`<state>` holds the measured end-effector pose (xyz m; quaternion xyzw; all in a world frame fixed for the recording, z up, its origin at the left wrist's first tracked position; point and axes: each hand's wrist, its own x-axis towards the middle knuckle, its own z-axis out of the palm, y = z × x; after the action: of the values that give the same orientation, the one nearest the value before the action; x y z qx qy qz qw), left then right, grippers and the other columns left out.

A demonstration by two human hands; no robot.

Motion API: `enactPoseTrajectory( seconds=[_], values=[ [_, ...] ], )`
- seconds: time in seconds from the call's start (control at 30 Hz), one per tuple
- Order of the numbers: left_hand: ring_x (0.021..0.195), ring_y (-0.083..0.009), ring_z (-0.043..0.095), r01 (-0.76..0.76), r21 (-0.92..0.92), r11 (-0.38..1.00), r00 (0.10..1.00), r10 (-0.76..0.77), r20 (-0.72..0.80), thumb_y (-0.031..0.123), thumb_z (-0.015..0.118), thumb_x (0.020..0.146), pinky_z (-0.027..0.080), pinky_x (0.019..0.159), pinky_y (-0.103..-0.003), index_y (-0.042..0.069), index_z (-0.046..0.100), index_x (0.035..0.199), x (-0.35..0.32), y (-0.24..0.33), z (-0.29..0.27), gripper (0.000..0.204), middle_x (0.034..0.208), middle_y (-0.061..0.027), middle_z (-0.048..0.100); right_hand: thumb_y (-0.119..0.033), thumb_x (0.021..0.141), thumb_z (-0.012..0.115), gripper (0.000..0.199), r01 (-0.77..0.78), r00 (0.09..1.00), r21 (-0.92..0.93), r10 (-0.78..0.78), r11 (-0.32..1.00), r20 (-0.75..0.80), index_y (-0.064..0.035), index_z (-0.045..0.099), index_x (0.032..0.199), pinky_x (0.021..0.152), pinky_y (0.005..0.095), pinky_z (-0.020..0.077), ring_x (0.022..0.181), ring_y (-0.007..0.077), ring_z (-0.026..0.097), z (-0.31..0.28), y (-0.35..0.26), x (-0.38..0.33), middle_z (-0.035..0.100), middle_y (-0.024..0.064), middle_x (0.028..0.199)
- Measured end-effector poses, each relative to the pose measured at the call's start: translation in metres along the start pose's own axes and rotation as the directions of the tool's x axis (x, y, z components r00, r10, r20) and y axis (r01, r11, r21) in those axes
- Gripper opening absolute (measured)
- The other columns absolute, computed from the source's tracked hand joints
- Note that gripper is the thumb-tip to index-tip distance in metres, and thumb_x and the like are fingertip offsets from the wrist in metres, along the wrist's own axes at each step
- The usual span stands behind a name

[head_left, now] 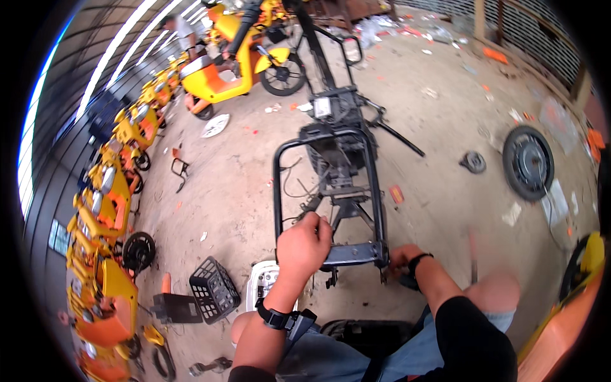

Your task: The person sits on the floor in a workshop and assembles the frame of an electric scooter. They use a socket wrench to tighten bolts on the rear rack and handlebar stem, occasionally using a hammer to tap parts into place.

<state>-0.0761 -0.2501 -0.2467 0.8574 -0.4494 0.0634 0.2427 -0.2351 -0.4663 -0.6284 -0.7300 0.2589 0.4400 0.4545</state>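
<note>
A stripped black scooter frame stands in front of me, its tubular rear loop and crossbar closest to my body. My left hand is closed around the left end of that loop, knuckles up. At the right rear corner, my right hand has its fingers bent in beside the end of the crossbar; whatever they pinch there is hidden. Thin loose cables hang inside the loop. Beside my left forearm sits a white tray with small parts in it.
A black plastic basket lies at the left. Yellow scooters line the left side, and a person stands behind one at the back. A wheel and a round part lie right. An orange-yellow panel borders the lower right.
</note>
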Motion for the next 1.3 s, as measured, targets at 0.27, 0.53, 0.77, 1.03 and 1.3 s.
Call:
enactPoseTrajectory(
  seconds=[0.27, 0.53, 0.77, 1.03, 1.3],
  values=[
    [0.062, -0.0403, 0.063, -0.011, -0.039, 0.999, 1.0, 0.01, -0.009, 0.028, 0.06, 0.095, 0.05, 0.059, -0.05, 0.005, 0.059, 0.078, -0.002, -0.002, -0.002, 0.029, 0.066, -0.0177, 0.065, -0.021, 0.064, 0.076, 0.014, 0.204, 0.946, -0.076, -0.217, 0.976, -0.24, -0.0137, 0.071, 0.075, 0.063, 0.0418, 0.0505, 0.068, 0.0232, 0.062, 0.015, 0.009, 0.006, 0.069, 0.0064, 0.076],
    [0.063, -0.0405, 0.065, 0.019, -0.021, 1.0, 1.0, -0.019, 0.012, 0.029, 0.06, 0.095, 0.05, 0.059, -0.051, 0.005, 0.061, 0.079, -0.002, -0.005, 0.001, 0.029, 0.066, -0.018, 0.065, -0.027, 0.076, 0.074, 0.027, 0.106, 0.877, -0.307, -0.234, 0.946, -0.419, -0.0101, 0.076, 0.096, 0.08, 0.044, 0.0572, 0.093, 0.0314, 0.072, 0.035, -0.017, -0.04, 0.075, 0.0153, 0.093],
    [0.062, -0.0401, 0.064, 0.005, -0.031, 1.0, 1.0, -0.004, 0.011, 0.029, 0.061, 0.095, 0.05, 0.059, -0.05, 0.005, 0.061, 0.078, 0.0, -0.003, 0.0, 0.028, 0.066, -0.0176, 0.065, -0.027, 0.075, 0.072, 0.025, -0.04, 0.785, -0.468, -0.262, 0.883, -0.561, -0.0114, 0.076, 0.095, 0.082, 0.0461, 0.0575, 0.094, 0.0354, 0.071, 0.046, -0.015, -0.031, 0.074, 0.0161, 0.095],
    [0.062, -0.04, 0.064, 0.005, -0.023, 1.0, 1.0, -0.005, -0.012, 0.029, 0.061, 0.094, 0.05, 0.059, -0.05, 0.005, 0.061, 0.078, 0.0, -0.003, 0.002, 0.029, 0.066, -0.0175, 0.065, -0.022, 0.081, 0.064, 0.013, -0.06, 0.544, -0.483, -0.377, 0.874, -0.75, -0.011, 0.069, 0.087, 0.071, 0.0481, 0.0558, 0.08, 0.0351, 0.072, 0.074, -0.004, -0.021, 0.072, 0.0144, 0.082],
    [0.061, -0.0409, 0.063, 0.022, -0.026, 0.999, 1.0, -0.022, 0.01, 0.031, 0.06, 0.095, 0.05, 0.058, -0.051, 0.004, 0.062, 0.079, -0.003, -0.01, -0.001, 0.031, 0.064, -0.0192, 0.064, -0.019, 0.068, 0.076, 0.019, 0.161, 0.682, -0.404, -0.398, 0.9, -0.614, -0.0091, 0.073, 0.085, 0.074, 0.0453, 0.0563, 0.081, 0.0371, 0.071, 0.056, -0.003, -0.023, 0.073, 0.0154, 0.086]
  ],
)
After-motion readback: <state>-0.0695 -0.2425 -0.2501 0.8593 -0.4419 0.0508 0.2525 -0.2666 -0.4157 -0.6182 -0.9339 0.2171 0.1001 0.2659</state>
